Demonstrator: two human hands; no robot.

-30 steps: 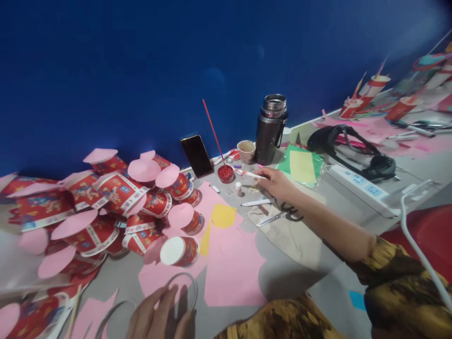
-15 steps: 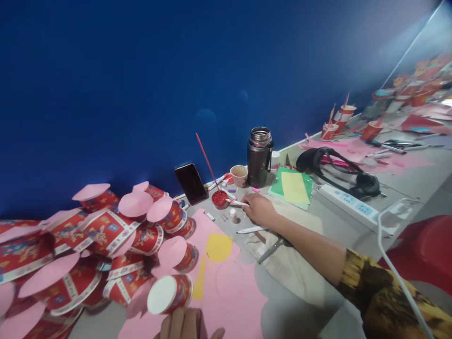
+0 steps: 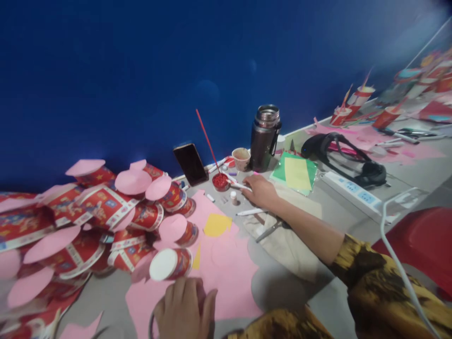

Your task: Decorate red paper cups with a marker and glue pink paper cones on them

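Note:
My right hand (image 3: pixel 261 190) rests on the table with its fingers closed on one end of a white marker-like stick (image 3: pixel 241 185). The stick points at a small round pot of red material (image 3: pixel 221 181), from which a thin red stick (image 3: pixel 207 139) stands up. Below the fingers are a small white-capped bottle (image 3: pixel 233 197) and a white pen (image 3: pixel 250 212). My left hand (image 3: pixel 184 308) lies palm down on pink paper (image 3: pixel 229 282), thumb apart, holding nothing visible. Just beyond it, a red printed paper cup (image 3: pixel 182 262) lies on its side with a white end facing me.
Red cups with pink paper discs (image 3: pixel 106 202) are heaped at left. Along the blue wall stand a phone (image 3: pixel 190 165), a paper cup (image 3: pixel 241 160) and a steel flask (image 3: pixel 264 139). Scissors (image 3: pixel 270 230), a cloth (image 3: pixel 300 249), a headset (image 3: pixel 342 155) and a power strip (image 3: pixel 353 195) lie rightward.
My view has tilted down, so the table sits higher in the picture. More of my left hand shows beside the cup. My right hand stays by the red pot with the stick.

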